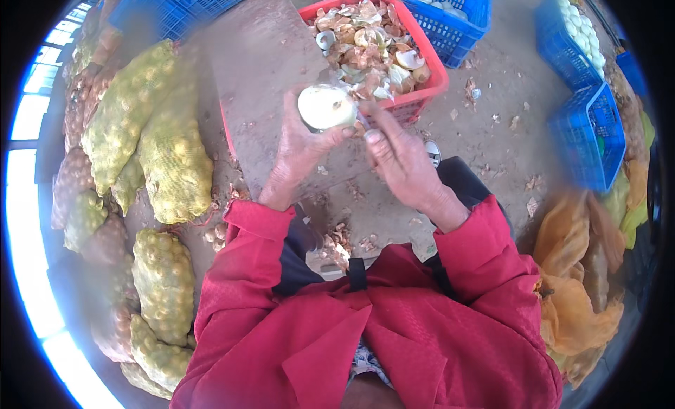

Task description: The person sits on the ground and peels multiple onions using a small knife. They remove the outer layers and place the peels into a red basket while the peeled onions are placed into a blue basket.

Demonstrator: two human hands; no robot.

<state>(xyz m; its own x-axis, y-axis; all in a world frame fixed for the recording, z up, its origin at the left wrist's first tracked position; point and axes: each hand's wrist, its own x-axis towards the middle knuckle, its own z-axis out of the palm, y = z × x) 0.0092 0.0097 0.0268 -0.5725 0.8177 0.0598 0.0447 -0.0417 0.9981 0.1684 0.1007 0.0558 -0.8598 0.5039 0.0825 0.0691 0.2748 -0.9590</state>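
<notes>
A pale, mostly peeled onion [327, 107] sits in my left hand [299, 150], with the thumb across its near side and a dark spot at its end facing right. Close by on the right, my right hand [406, 169] pinches what looks like a small knife [363, 120], blurred and largely covered by the fingers. Both hands are above a flat board [263, 66]. Just beyond them stands a red plastic crate [436, 74] heaped with onion skins [364, 45] and cut pieces.
Yellow mesh sacks of onions [174, 166] line the left side. A blue crate [459, 37] with peeled onions is beyond the red one. More blue crates [590, 134] stand at right, above orange mesh bags [575, 303]. Skin scraps litter the floor [490, 140].
</notes>
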